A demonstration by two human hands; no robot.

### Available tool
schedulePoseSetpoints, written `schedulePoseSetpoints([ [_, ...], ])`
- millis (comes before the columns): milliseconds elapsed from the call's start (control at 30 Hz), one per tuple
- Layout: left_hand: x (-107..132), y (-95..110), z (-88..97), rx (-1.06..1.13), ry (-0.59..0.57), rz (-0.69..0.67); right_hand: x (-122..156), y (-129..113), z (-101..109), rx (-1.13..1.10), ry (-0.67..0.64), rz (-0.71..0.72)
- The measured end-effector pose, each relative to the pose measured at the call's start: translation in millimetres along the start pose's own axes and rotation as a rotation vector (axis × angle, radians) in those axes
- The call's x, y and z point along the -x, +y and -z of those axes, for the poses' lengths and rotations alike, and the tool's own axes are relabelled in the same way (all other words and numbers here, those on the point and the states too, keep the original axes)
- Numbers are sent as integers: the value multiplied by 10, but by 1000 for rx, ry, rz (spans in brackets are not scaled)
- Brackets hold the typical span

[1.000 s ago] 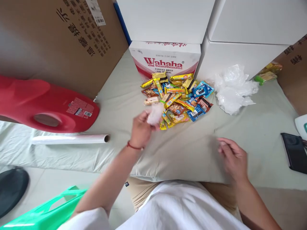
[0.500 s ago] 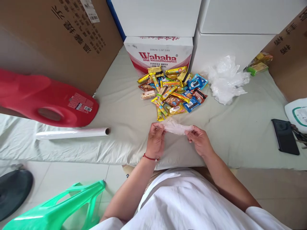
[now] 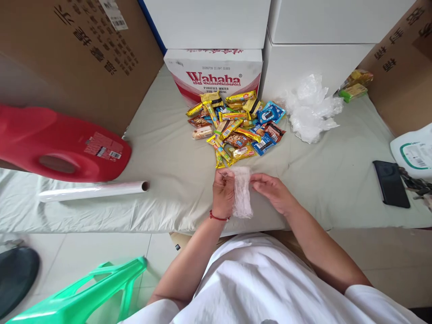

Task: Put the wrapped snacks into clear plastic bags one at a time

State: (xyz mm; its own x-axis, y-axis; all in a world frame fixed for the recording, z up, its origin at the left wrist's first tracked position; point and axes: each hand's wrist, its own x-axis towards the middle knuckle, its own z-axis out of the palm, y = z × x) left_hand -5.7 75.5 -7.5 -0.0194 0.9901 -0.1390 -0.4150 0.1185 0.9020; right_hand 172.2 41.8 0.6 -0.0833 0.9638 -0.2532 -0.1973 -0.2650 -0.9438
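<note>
A crumpled clear plastic bag (image 3: 242, 193) hangs in a narrow strip at the table's front edge. My left hand (image 3: 223, 193), with a red bracelet at the wrist, pinches its upper left side. On the other side, my right hand (image 3: 272, 191) has its fingers stretched toward the bag, with the fingertips at its upper right edge. Whether they touch it I cannot make out for sure. Just beyond my hands lies a pile of small wrapped snacks (image 3: 236, 128) in yellow, blue and brown packets.
Crumpled clear bags (image 3: 312, 110) lie right of the snacks, before white boxes (image 3: 310, 67). A Wahaha carton (image 3: 216, 74) stands behind. Left are a red jug (image 3: 67, 148) and a plastic wrap roll (image 3: 94, 191); right, a phone (image 3: 391, 183). A green stool (image 3: 84, 288) stands below.
The bag was stretched sideways between both hands; now it hangs down from my left hand. My right hand has loosened its pinch and moved left, closer to the other hand. The view has shifted slightly.
</note>
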Motion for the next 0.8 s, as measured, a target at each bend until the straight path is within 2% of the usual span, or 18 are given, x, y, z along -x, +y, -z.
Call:
schedulePoseSetpoints([
  [100,-21,-32,19,-53,-4,-11,-117,7,-94,-164,119,62],
  [200,-65,-35,65,0,-23,70,-167,2,-90,-364,181,76],
  [367,-88,-82,30,133,-31,119,-166,94,-117,-258,24,-24],
  [500,-133,-54,30,176,-22,80,-158,87,-101,-310,143,46],
  [600,-160,3,57,259,-82,163,-167,1,-50,-432,207,59],
  [700,-160,-7,48,278,-96,212,-173,-52,-51,-412,277,56],
  [800,-143,-86,5,173,-25,97,-149,-38,-117,-366,236,65],
])
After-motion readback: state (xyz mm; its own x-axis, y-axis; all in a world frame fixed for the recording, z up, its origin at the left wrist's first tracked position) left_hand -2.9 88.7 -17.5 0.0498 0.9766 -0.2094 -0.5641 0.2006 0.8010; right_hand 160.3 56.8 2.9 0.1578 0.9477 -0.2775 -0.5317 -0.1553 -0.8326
